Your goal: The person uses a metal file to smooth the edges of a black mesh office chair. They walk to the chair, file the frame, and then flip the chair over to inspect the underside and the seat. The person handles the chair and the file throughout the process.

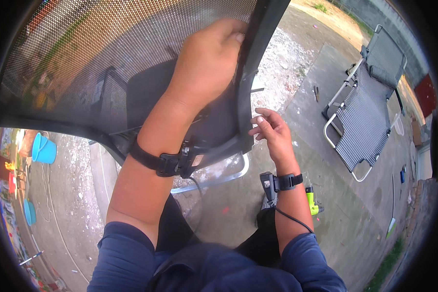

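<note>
A chair with a black mesh backrest (146,29) stands before me, its dark seat and armrest showing through the mesh. My left hand (207,63) is closed at the backrest's right edge, with the thumb against the black side frame (252,53); its other fingertips are hidden. Just outside the lower part of that frame is my right hand (275,136), its thumb and fingers drawn together in a pinch. Whatever lies between those fingertips is too small to name. Below the seat, a bent silver tube leg (243,168) is visible.
A lime-green power tool (313,200) lies beside my right forearm. At the right stands a grey folding lounger (362,112), with pliers (317,93) on the ground nearby. A blue bucket (45,149) and a blue basin (29,212) are at the left.
</note>
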Demonstrator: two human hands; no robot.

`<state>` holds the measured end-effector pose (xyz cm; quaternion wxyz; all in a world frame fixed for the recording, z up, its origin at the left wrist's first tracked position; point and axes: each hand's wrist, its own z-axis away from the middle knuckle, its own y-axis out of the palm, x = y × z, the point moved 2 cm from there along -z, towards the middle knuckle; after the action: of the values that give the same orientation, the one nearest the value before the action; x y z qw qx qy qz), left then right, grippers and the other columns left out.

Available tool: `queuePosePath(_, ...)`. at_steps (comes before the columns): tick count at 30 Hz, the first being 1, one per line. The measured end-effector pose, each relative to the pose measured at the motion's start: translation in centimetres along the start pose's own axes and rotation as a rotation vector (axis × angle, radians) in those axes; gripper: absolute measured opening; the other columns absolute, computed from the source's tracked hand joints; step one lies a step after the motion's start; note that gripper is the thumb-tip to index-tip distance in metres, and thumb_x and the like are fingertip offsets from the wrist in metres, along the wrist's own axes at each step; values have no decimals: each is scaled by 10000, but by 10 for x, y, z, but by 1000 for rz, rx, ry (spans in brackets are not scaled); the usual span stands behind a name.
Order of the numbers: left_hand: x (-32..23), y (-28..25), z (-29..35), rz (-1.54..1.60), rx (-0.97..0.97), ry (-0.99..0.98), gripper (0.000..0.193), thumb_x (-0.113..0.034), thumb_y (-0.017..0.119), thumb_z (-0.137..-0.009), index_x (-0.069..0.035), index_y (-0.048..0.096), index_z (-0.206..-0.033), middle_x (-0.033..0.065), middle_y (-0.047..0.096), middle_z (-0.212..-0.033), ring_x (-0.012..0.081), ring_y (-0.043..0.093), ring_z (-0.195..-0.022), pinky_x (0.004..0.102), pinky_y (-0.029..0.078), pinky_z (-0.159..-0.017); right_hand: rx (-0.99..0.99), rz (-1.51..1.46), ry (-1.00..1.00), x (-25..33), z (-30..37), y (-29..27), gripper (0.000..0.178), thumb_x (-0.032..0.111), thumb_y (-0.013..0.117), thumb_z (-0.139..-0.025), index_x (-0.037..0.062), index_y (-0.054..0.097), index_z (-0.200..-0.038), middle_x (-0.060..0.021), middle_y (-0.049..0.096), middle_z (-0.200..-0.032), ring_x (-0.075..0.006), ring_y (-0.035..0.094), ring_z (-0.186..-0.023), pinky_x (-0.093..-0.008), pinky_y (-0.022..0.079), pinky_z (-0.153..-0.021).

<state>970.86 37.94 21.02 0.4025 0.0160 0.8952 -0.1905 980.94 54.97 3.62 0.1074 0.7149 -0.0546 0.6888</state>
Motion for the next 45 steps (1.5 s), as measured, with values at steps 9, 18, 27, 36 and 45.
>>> queuePosePath(9, -4, -5, 9, -254, 148, 28, 274, -67, 544, -942, 28, 622, -1187, 110, 714, -996, 168, 681, -915, 282, 527, -824, 25, -27, 12, 2, 4, 6, 349, 206, 615, -953, 25, 594, -1250, -40, 686, -993, -103, 648, -767, -239, 480, -658)
queuePosePath(18, 21, 1, 14, -404, 279, -20, 243, -80, 517, -948, 31, 617, -1139, 142, 714, -934, 199, 683, -822, 321, 537, -770, 43, -36, 6, -2, 5, 5, 364, 222, 628, -950, 32, 590, -1258, -48, 691, -1003, -110, 649, -773, -239, 482, -658)
queuePosePath(27, 32, 6, 11, -418, 230, 1, 221, -104, 488, -975, 45, 610, -1084, 149, 702, -873, 209, 678, -764, 320, 548, -716, 53, -34, 7, -1, 7, 4, 363, 216, 629, -950, 31, 589, -1260, -53, 693, -1022, -116, 651, -779, -245, 493, -670)
queuePosePath(36, 24, 6, 12, -426, 228, 3, 225, -114, 503, -961, 41, 613, -1082, 146, 701, -861, 206, 676, -744, 320, 541, -701, 307, -10, -48, -7, 15, 57, 689, 125, 641, -928, 0, 277, -1500, -79, 676, -960, -143, 666, -733, -264, 531, -634)
queuePosePath(45, 24, 4, 13, -416, 209, -19, 239, -114, 517, -943, 29, 627, -1099, 150, 707, -865, 219, 689, -761, 329, 540, -704, 151, -351, 135, -18, 4, 104, 917, 130, 619, -950, 22, -76, -1539, -150, 624, -1069, -211, 672, -729, -273, 532, -611)
